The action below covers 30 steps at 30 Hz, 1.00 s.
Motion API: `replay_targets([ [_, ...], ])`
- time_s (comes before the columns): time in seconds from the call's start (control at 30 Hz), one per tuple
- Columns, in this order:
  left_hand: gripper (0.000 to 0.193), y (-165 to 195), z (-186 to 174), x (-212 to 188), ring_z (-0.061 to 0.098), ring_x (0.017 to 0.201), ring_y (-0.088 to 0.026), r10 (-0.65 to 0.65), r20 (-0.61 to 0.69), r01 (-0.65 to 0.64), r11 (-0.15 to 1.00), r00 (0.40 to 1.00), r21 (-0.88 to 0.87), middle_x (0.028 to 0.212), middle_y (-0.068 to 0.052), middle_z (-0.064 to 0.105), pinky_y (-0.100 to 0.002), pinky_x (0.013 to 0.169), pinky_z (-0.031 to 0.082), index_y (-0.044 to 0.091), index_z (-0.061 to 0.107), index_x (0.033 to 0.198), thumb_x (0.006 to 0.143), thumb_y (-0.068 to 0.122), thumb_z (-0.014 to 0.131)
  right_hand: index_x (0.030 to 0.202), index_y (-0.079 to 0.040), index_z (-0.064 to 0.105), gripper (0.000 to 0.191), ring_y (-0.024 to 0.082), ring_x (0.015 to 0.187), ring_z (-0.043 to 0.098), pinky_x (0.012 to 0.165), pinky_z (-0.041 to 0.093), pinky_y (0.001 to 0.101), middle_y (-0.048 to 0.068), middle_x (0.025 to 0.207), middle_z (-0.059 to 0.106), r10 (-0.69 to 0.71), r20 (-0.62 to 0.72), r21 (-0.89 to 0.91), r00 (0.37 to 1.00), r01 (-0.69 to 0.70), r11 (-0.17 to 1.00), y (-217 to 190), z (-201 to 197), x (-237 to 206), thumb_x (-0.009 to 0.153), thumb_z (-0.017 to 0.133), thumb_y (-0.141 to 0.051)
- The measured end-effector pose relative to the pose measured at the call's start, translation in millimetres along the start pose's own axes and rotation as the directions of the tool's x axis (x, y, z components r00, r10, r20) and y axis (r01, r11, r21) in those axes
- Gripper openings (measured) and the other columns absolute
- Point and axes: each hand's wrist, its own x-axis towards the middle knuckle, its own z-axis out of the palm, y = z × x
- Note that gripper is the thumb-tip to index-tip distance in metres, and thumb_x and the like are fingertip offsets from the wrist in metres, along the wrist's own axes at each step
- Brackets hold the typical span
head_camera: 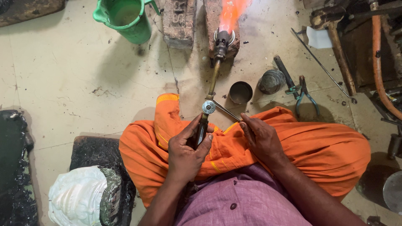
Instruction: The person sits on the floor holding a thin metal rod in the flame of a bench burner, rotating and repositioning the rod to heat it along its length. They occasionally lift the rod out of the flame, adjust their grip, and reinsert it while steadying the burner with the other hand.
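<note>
The person sits cross-legged on a pale, stained floor (83,75), legs wrapped in an orange cloth (318,146), a mauve shirt (243,201) near the camera. The left hand (186,152) is wrapped around the dark handle of a gas torch (213,79), fingers curled tight on it. The torch runs away from the lap toward the far side, its brass tube ending in a nozzle that rests against a brick (217,21), where an orange-pink flame (232,10) burns. A round silver valve knob (208,107) sits on the torch just beyond the left hand.

The right hand (261,138) lies on the right knee, its fingertips pinched narrowly on the near end of a thin metal rod (226,111), which slants up and left toward the valve knob.

Just beyond the knees stand a small dark round tin (241,92) and, to its right, a grey domed lid (271,81). Pliers with blue-green handles (305,98) lie further right, near a wooden-handled hammer (339,50). A second brick (179,21) lies left of the first, and a green plastic jug (125,19) stands at the far left. A white crumpled bag (77,196) rests at the near left
</note>
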Motion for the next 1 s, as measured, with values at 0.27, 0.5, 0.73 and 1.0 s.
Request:
replay_targets([
  [0.27,0.053,-28.0,-0.5,2.8,0.069,0.096,-0.006,-0.057,-0.042,0.058,0.998,0.997,0.013,0.109,-0.004,0.076,-0.023,0.091,0.056,-0.002,0.058,0.143,0.092,0.002,0.071,0.127,0.003,0.064,0.032,0.031,0.082,0.072,0.072,0.057,0.0393,0.018,0.096,0.071,-0.027,-0.013,-0.017,1.000,0.026,1.000,0.6,0.8,-0.1,0.101,0.064,-0.016],
  [0.5,0.054,-40.3,-0.5,6.4,0.069,0.093,-0.006,-0.088,-0.059,0.090,0.995,0.994,0.035,0.105,-0.004,0.076,-0.023,0.088,0.057,-0.002,0.058,0.142,0.090,0.002,0.073,0.127,0.004,0.064,0.032,0.031,0.084,0.072,0.073,0.057,0.0397,0.018,0.097,0.071,-0.036,-0.015,-0.015,0.999,0.036,0.999,0.6,0.6,1.1,0.101,0.064,-0.016],
  [0.73,0.052,-35.0,-0.6,5.7,0.069,0.093,-0.005,-0.046,-0.048,0.047,0.998,0.998,0.033,0.106,-0.004,0.076,-0.023,0.088,0.057,-0.002,0.059,0.142,0.091,0.002,0.071,0.127,0.003,0.064,0.032,0.031,0.083,0.072,0.072,0.057,0.0391,0.019,0.096,0.071,-0.030,-0.013,-0.010,0.999,0.030,0.999,-0.3,0.5,0.5,0.101,0.064,-0.015],
  [1.0,0.051,-32.6,-0.9,6.5,0.067,0.090,-0.005,-0.050,-0.055,0.052,0.998,0.997,0.030,0.104,-0.004,0.076,-0.022,0.085,0.056,-0.002,0.059,0.142,0.093,0.003,0.071,0.127,0.003,0.064,0.033,0.030,0.080,0.071,0.070,0.057,0.0388,0.018,0.094,0.071,-0.023,-0.008,-0.004,1.000,0.023,1.000,-0.1,0.3,0.4,0.101,0.064,-0.015],
])
